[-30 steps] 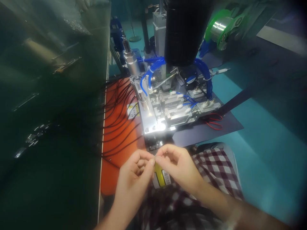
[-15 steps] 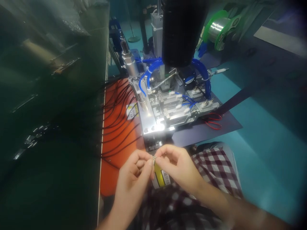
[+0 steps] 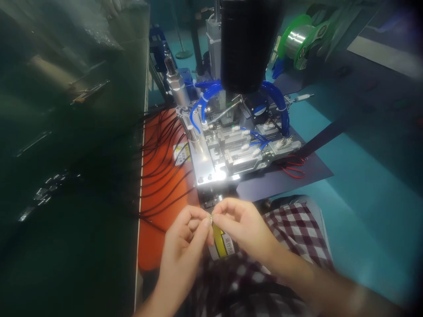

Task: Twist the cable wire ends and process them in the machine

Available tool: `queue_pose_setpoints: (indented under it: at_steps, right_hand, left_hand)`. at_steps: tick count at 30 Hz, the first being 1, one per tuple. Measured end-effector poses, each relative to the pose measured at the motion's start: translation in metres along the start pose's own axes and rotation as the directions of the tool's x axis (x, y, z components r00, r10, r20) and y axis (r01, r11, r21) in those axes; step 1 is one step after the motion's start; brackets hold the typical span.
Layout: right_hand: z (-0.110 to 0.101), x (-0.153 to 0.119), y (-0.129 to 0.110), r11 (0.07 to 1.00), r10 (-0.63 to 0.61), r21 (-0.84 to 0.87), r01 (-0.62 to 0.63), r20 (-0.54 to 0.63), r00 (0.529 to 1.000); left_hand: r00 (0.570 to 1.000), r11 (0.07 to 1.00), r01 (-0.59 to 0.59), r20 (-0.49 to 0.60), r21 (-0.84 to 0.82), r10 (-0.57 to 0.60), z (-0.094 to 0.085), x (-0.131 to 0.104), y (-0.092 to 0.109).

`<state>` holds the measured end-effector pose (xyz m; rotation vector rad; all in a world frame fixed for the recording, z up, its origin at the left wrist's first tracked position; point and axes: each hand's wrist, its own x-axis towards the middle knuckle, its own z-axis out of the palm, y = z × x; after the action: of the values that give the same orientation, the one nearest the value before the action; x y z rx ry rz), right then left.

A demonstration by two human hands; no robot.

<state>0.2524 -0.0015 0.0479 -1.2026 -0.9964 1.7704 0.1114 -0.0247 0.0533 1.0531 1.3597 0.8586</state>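
From the head view, I see two bare hands meeting low in front of the machine [image 3: 228, 154]. The left hand [image 3: 188, 237] pinches narrowly, thumb against forefinger, on a small piece [image 3: 211, 218]; the right hand [image 3: 247, 229] closes its thumb and forefinger on it from the other side. The piece sits right between the fingertips, which hide most of it, so I can't make out its shape.

Just below the pinch is a yellow-and-white label [image 3: 220, 246], partly covered by the fingers. A checkered cloth [image 3: 297, 220] lies beyond the right forearm. To the left, black cables [image 3: 165, 200] cross an orange plate [image 3: 155, 167] beside the dark green surface [image 3: 82, 246], where shiny pieces [image 3: 46, 189] lie blurred. Above, a thick black cylinder [image 3: 243, 48] stands in the way — it blocks part of the machine's far side — with blue tubes [image 3: 280, 99] curving around it. A green-rimmed spool [image 3: 297, 39] is at upper right, and looped red wire [image 3: 294, 169] lies near the machine's right end.
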Motion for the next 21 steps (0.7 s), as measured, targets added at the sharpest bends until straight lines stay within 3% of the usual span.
queue_pose_setpoints:
  at_steps: [3,6,9,11,13,15,17,21]
  right_hand:
    - [0.0,0.0,0.0,0.998,-0.021,-0.054,0.022,0.024,0.999]
    - [-0.001,-0.004,0.0,0.955,-0.165,-0.256,0.151,-0.031,0.986]
    - [-0.002,-0.008,-0.002,0.737,-0.454,-0.544,0.401,0.041,0.89]
    - [-0.004,-0.009,-0.004,0.629,-0.525,-0.608,0.484,0.128,0.842]
    - [-0.006,-0.007,-0.006,0.728,-0.424,-0.546,0.413,0.114,0.898]
    - [-0.007,-0.005,-0.008,0.899,-0.203,-0.378,0.222,0.089,0.975]
    - [-0.008,-0.002,-0.008,0.976,-0.037,-0.21,0.061,0.117,0.992]
    - [-0.008,0.0,-0.007,0.972,-0.063,-0.222,0.079,0.081,0.995]
  left_hand:
    - [1.0,0.999,-0.002,-0.009,-0.041,0.001,0.002,-0.001,0.0]
    - [1.0,0.995,-0.007,-0.007,-0.096,0.007,0.002,-0.003,-0.001]
    - [1.0,0.992,0.002,0.007,-0.124,-0.001,-0.001,-0.004,-0.001]
    - [0.999,0.995,0.023,0.03,-0.095,-0.02,-0.003,-0.003,0.001]
    - [0.997,0.998,0.046,0.066,-0.05,-0.043,-0.005,-0.002,0.004]
    - [0.996,0.999,0.052,0.079,-0.014,-0.051,-0.006,-0.002,0.007]
    - [0.998,0.999,0.034,0.055,0.026,-0.036,-0.006,-0.001,0.01]
    - [0.999,0.997,0.026,0.034,0.075,-0.029,-0.004,-0.001,0.01]
